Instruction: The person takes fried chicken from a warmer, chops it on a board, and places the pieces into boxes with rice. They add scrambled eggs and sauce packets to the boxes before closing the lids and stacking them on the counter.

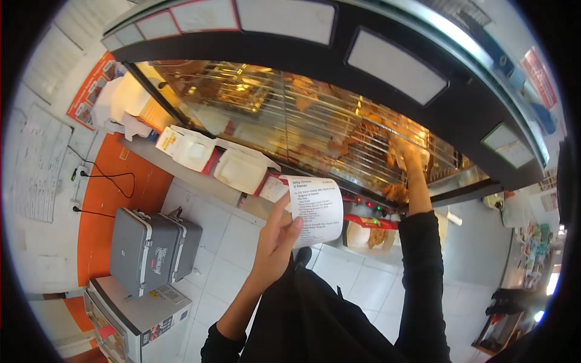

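Receipt [316,209], pinched in your left hand [275,242] at centre, guides you: keep it readable while your right hand [407,158], at two o'clock, closes gently around fried chicken [396,192].

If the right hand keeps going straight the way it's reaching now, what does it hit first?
Probably the fried pieces on the wire rack inside the warmer; the right hand is already among them, though depth is hard to judge.

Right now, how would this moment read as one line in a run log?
left hand: holds receipt | right hand: inside heated display case, at fried chicken | open takeaway boxes on counter
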The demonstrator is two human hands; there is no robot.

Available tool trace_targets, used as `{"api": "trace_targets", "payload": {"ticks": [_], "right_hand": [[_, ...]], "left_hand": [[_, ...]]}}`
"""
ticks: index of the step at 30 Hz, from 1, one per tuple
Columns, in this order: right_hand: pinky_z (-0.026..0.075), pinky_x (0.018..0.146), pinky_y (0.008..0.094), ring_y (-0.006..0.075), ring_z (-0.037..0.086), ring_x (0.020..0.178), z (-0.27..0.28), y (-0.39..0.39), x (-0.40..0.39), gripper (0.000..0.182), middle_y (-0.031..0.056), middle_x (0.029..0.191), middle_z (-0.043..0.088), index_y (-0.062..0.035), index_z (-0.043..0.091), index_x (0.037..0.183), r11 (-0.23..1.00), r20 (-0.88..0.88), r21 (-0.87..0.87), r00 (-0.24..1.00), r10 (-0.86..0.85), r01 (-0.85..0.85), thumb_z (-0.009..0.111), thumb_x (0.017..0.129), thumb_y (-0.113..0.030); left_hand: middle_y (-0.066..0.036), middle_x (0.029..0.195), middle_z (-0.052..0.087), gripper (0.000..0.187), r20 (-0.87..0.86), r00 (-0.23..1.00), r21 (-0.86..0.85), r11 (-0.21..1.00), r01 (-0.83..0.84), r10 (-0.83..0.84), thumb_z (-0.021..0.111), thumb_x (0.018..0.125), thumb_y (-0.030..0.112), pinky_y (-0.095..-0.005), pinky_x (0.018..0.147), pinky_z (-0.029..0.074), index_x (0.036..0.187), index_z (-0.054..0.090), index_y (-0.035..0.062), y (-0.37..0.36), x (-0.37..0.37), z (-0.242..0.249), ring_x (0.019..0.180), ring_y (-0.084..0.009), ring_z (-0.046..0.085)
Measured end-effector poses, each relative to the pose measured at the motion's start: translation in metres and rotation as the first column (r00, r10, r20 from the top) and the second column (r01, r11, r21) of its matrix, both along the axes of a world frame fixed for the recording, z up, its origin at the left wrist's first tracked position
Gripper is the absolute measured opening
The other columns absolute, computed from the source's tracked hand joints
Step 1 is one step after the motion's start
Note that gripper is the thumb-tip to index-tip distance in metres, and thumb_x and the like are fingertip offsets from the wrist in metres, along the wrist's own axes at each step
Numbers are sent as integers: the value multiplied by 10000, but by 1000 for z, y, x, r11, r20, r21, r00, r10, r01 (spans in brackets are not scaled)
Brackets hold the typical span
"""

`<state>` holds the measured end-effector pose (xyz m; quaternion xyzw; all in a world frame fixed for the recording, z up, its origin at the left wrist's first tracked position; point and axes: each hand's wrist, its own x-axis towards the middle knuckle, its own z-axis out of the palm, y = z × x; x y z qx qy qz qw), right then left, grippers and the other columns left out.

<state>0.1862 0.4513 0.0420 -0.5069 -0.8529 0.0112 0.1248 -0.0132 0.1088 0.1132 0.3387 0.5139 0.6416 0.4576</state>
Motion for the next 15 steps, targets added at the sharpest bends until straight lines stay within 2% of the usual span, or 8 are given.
{"api": "trace_targets", "payload": {"ticks": [2, 4, 6, 8, 10, 11, 14, 15], "right_hand": [[497, 855, 447, 358, 609, 1010, 6, -6, -5, 398, 167, 1151, 621, -92, 593, 1234, 1000, 15, 18, 1000, -10, 10, 450, 985, -368], [498, 856, 454, 367, 609, 1004, 12, -14, -13, 412, 172, 1143, 626, -89, 598, 1231, 997, 25, 70, 1000, -17, 15, 440, 992, -385], [499, 857, 461, 376, 609, 999, 1, -16, -17, 426, 177, 1135, 630, -87, 602, 1228, 962, 66, 274, 998, -16, -3, 431, 998, -403], [493, 844, 470, 395, 593, 999, -37, -10, -9, 426, 183, 1112, 635, -77, 621, 1189, 861, 138, 508, 987, -81, -1, 469, 976, -413], [459, 903, 480, 429, 536, 1079, -37, -9, -8, 388, 227, 1186, 580, -94, 605, 1210, 889, 121, 457, 989, -83, 19, 485, 970, -375], [428, 967, 486, 454, 487, 1161, -33, -8, -7, 363, 267, 1272, 524, -115, 579, 1250, 960, 69, 279, 996, -55, 34, 483, 975, -333], [415, 977, 470, 439, 477, 1161, -47, -9, -1, 348, 269, 1224, 541, -91, 598, 1209, 970, -191, 231, 981, -31, 75, 559, 939, -307], [431, 928, 465, 425, 518, 1075, -30, -23, -5, 390, 232, 1137, 586, -58, 598, 1192, 977, -305, 200, 952, -9, 74, 615, 903, -319]], "left_hand": [[-169, 1322, 563, 546, -10, 1000, 5, 1000, 9, -9, 464, 995, 65, -313, 990, 422, 1491, 241, 16, -5, -5, 6, 1186, -199, 562], [-183, 1249, 602, 503, 1, 1000, 22, 999, -28, 28, 466, 1011, 97, -306, 968, 420, 1465, 277, -10, -8, -6, 13, 1130, -169, 570], [-182, 1244, 604, 508, 18, 999, 45, 998, -49, 49, 470, 1010, 95, -307, 967, 421, 1466, 274, -9, -10, -9, 21, 1130, -168, 570], [-181, 1251, 599, 513, 52, 998, 39, 999, -37, 35, 473, 1007, 90, -310, 978, 416, 1470, 271, -5, -14, -16, 25, 1147, -175, 562], [-181, 1260, 594, 516, 58, 998, 47, 998, -30, 27, 474, 1006, 88, -312, 985, 411, 1471, 270, -2, -15, -24, 27, 1159, -179, 556], [-180, 1266, 591, 517, 65, 997, 51, 998, -34, 31, 475, 1005, 86, -312, 989, 408, 1472, 271, -1, -16, -28, 28, 1164, -180, 554], [-176, 1283, 581, 517, 79, 996, 71, 997, -35, 30, 477, 1002, 81, -311, 997, 403, 1471, 275, 3, -18, -47, 31, 1176, -181, 549], [-175, 1289, 578, 516, 81, 996, 81, 996, -34, 27, 477, 1001, 80, -310, 997, 403, 1471, 278, 4, -18, -54, 34, 1177, -181, 549]]}}
